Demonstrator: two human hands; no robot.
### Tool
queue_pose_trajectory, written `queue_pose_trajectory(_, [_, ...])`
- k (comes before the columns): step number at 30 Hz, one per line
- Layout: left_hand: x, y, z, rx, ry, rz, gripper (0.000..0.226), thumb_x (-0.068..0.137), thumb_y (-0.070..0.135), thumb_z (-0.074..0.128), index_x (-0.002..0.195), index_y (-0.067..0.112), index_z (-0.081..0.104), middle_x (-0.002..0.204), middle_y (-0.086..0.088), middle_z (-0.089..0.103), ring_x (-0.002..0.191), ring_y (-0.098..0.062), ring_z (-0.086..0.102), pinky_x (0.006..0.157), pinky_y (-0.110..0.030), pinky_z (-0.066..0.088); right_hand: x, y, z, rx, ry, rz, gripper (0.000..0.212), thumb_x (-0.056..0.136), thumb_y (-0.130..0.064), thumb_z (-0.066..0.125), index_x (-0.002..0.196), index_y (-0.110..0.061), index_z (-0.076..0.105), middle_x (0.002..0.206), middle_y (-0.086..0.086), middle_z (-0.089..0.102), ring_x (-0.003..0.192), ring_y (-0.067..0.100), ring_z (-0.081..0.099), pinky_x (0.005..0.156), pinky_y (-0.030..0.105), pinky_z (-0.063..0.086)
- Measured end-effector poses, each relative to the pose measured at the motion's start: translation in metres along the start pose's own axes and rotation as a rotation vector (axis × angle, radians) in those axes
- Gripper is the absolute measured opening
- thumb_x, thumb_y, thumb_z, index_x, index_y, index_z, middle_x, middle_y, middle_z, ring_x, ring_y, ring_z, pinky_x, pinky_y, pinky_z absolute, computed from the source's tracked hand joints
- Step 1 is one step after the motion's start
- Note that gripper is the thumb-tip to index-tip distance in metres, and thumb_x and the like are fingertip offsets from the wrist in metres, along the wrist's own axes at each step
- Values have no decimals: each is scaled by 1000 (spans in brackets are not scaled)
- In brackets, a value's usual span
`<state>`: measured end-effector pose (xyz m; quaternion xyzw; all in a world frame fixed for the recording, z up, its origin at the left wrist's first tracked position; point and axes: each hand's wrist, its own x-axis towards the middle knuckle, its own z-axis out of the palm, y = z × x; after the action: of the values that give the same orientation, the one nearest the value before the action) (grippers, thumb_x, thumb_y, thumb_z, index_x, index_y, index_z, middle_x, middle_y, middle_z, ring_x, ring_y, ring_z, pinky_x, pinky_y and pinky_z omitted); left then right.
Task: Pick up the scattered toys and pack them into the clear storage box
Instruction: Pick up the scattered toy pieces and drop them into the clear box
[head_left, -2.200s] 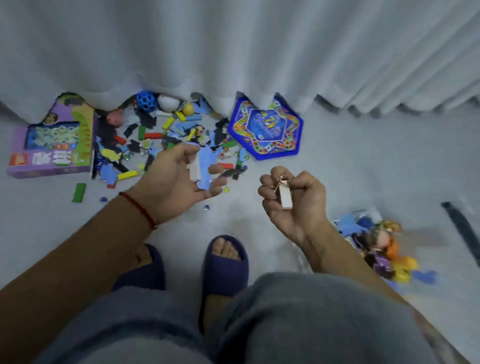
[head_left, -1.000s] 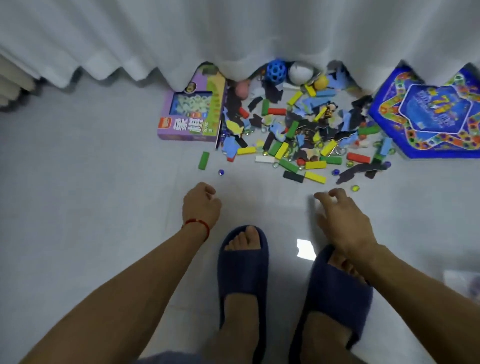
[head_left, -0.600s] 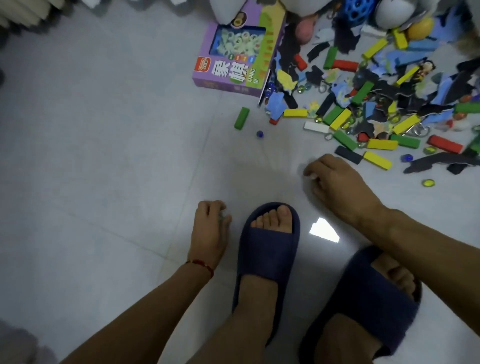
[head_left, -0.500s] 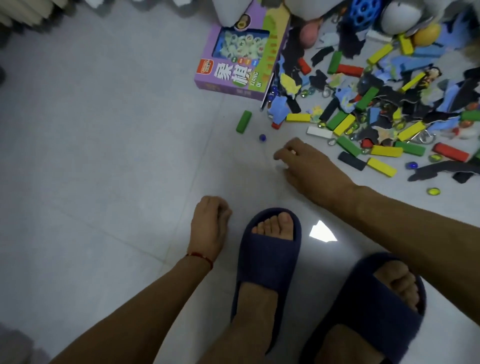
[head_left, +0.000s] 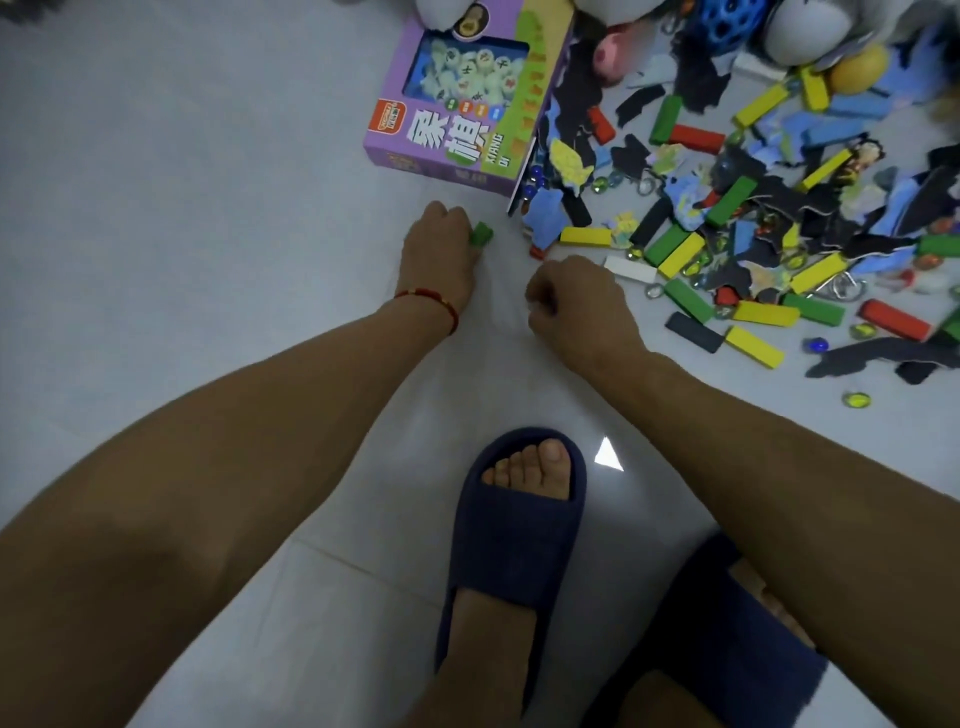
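Holding chess pieces (head_left: 467, 70), purple box (head_left: 447, 140)

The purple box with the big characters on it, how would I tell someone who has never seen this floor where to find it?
Look at the heap of coloured blocks against the curtain at the top of the floor. At the heap's left edge lies the purple box, flat on the tiles just beyond the left hand. It is the only carton there, with a clear window showing round white game pieces.

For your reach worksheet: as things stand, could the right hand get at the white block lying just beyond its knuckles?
Probably yes: the right hand lies beside the white block, nothing between them, though its fingers are curled.
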<state>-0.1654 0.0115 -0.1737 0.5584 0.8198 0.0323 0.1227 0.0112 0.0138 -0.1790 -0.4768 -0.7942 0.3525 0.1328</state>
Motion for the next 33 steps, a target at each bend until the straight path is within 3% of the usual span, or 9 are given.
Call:
queue_pose_trajectory(2, [-4,1,-1,18,-52,47,20,94,13,56,109,0,60,116,-21,54,103,-36,54,82,-35,38,-9,3,-14,497,19,386,6,86,-8,66,90,-9,70,80,4,65,66,14,62,63,16,49])
queue_pose_trajectory(5, [-23,3,-11,-166,-115,1,22,94,18,58,109,2,66,111,-17,64,101,-30,59,84,-31,42,-14,7,-36,1135,39,689,14,92,0,58,98,3,71,89,17,67,75,21,66,71,27,58])
queue_pose_trajectory(9, [-61,11,-25,-1183,-322,-397,18,97,8,55,107,-3,64,104,-16,68,86,-19,66,83,-27,57,-1,5,-55,1398,-6,756,24,93,-9,49,96,5,68,87,15,64,74,22,62,67,30,57])
queue_pose_trajectory(11, [-72,10,-29,-1560,-450,-530,17,99,7,48,107,-2,61,105,-15,67,90,-19,67,78,-21,56,14,0,-56,1192,-12,693,22,90,-17,52,86,1,65,74,10,56,62,21,52,58,30,49])
queue_pose_trajectory(13, [-75,6,-33,-1732,-520,-576,20,100,9,46,111,-1,60,102,-12,68,88,-18,68,78,-20,56,31,-1,-49,624,1,495,22,88,-24,59,82,-4,63,71,9,53,62,20,48,58,32,43])
queue_pose_trajectory(15, [-72,2,-36,-1813,-567,-583,27,100,9,45,123,2,58,98,-11,68,86,-19,68,81,-24,57,43,0,-39,53,15,228,27,90,-32,61,97,-6,63,88,8,61,79,22,56,69,35,45])
queue_pose_trajectory(18, [-63,2,-37,-1856,-624,-583,33,97,10,43,127,8,58,93,-12,65,83,-22,63,77,-29,55,52,-1,-25,-350,13,33,59,90,-46,61,132,-8,46,122,13,54,108,31,54,81,41,46])
queue_pose_trajectory(25, [-52,16,-31,-1910,-569,-695,27,90,30,41,94,7,56,82,-13,55,69,-26,53,63,-33,44,61,4,-2,-637,104,-27,46,95,-39,44,129,-9,45,115,15,57,98,35,56,66,39,30])
queue_pose_trajectory(33, [-47,29,-34,-1841,-498,-747,30,91,33,45,91,5,58,81,-15,59,69,-27,54,63,-33,47,65,20,-28,-528,-13,-195,38,103,-21,35,136,-3,36,118,21,59,96,42,60,64,44,43])
